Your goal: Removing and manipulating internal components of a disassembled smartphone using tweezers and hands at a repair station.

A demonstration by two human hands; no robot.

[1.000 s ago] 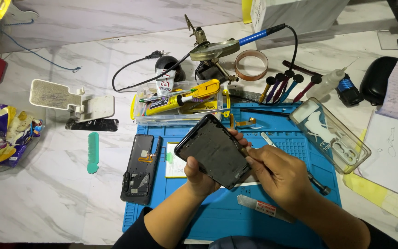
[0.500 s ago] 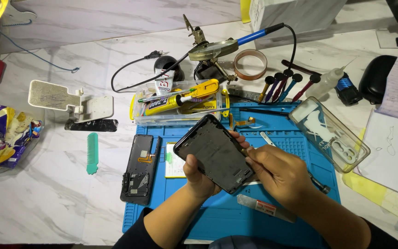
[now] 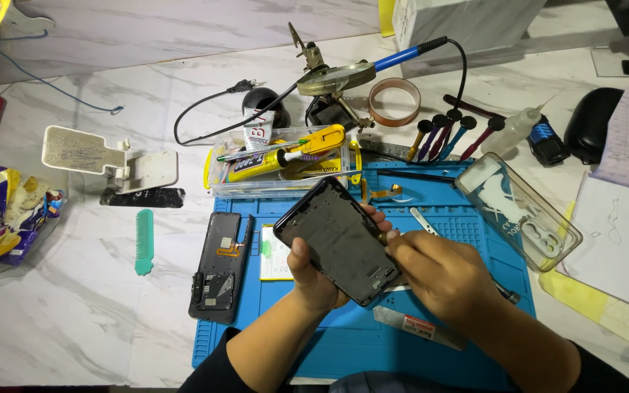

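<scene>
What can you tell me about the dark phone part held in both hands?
The phone frame is a flat, dark rectangle with rounded corners, seemingly metal or plastic, its inner side facing up and looking stripped, with small parts near its lower end. It is tilted diagonally above the blue work mat. The left hand grips its lower edge from beneath, thumb on top; the right hand touches its right edge.

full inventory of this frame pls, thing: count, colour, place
phone frame: 1, black, held over the mat
repair mat: 1, blue, centre
opened phone body: 1, black, mat's left edge
clear case: 1, transparent, mat's right edge
clear tray: 1, holds yellow glue tubes, above mat
comb-like tool: 1, green, left of mat
tape roll: 1, brown, top centre
soldering iron: 1, blue handle, top
papers: several, white, right
left hand: grips frame's lower edge
right hand: at frame's right side
</scene>
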